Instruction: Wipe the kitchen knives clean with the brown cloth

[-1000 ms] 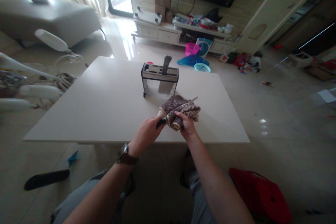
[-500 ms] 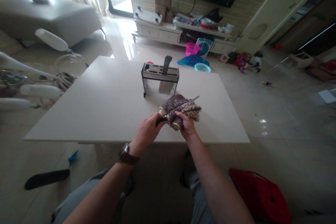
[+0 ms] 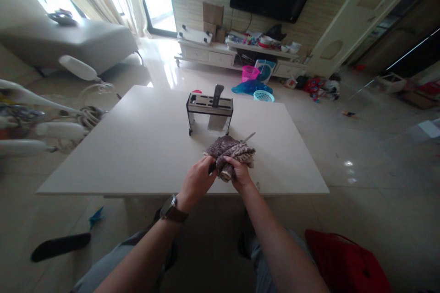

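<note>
My left hand (image 3: 195, 182) is closed around the black handle of a knife (image 3: 250, 137) over the near part of the white table. A brown and cream patterned cloth (image 3: 223, 146) is folded about the blade, hiding most of it; the silver tip sticks out at the upper right. My right hand (image 3: 240, 176) grips the cloth around the blade, thumb on top. Just beyond stands a grey and black knife rack (image 3: 202, 101), with a cleaver (image 3: 217, 96) upright in its slot.
The white table (image 3: 137, 146) reaches from my knees toward a low TV cabinet (image 3: 220, 58). Beyond its far edge are a blue basket (image 3: 264, 96) and a pink basket (image 3: 250, 73) on the floor. A red bag (image 3: 343, 261) lies at lower right, white lamp-like parts (image 3: 79, 67) at left.
Both hands, with the knife and cloth, have shifted slightly left relative to the rack. The whole view has dropped a little in the frame as the head tilted up.
</note>
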`<act>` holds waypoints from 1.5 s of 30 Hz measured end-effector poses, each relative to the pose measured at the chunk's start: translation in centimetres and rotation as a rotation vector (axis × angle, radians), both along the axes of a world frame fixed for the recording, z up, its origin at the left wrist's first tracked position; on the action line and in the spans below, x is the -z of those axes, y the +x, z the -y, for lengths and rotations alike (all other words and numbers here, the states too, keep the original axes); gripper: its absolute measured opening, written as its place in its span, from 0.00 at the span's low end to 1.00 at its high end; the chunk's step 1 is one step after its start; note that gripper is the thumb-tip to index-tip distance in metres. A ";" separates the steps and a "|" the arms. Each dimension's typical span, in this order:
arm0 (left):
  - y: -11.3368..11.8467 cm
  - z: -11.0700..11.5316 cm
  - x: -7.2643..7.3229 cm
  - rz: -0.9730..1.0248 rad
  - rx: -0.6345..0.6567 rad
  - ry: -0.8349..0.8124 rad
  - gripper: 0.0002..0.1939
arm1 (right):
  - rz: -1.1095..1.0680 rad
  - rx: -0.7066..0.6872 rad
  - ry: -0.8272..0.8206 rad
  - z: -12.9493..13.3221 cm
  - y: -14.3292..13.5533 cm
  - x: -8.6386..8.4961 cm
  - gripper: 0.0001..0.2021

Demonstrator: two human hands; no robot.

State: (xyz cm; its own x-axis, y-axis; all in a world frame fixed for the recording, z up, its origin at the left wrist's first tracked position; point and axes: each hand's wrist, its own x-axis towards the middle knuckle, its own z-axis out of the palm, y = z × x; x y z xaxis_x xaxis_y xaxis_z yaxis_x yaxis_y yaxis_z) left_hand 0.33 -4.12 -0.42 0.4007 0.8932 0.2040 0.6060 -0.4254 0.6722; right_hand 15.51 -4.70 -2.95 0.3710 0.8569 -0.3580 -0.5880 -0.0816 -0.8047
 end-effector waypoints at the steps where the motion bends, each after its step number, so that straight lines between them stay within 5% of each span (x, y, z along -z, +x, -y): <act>1: 0.0 0.0 0.0 0.010 -0.001 0.006 0.05 | -0.007 0.002 0.002 0.0 0.0 0.0 0.15; 13: -0.3 0.4 -0.2 0.005 -0.022 0.064 0.07 | -0.100 -0.073 0.008 0.8 -0.5 -0.7 0.13; 25: 0.6 1.7 0.3 0.094 0.025 0.055 0.07 | -0.028 -0.004 0.019 1.6 0.8 1.3 0.14; 35: 3.3 3.7 2.6 0.240 0.057 -0.018 0.04 | 0.140 0.122 0.046 3.9 3.1 1.4 0.15; 45: -2.4 10.1 -2.4 0.283 0.030 -0.110 0.13 | 0.077 0.082 0.085 8.7 2.5 -3.4 0.16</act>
State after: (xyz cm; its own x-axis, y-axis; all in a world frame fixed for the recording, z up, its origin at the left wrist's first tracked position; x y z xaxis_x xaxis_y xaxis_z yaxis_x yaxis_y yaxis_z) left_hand -2.09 -14.26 1.97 0.3678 0.9048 0.2145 0.3762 -0.3557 0.8555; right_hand 18.01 -13.40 0.47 0.4648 0.8483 -0.2537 -0.5265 0.0344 -0.8495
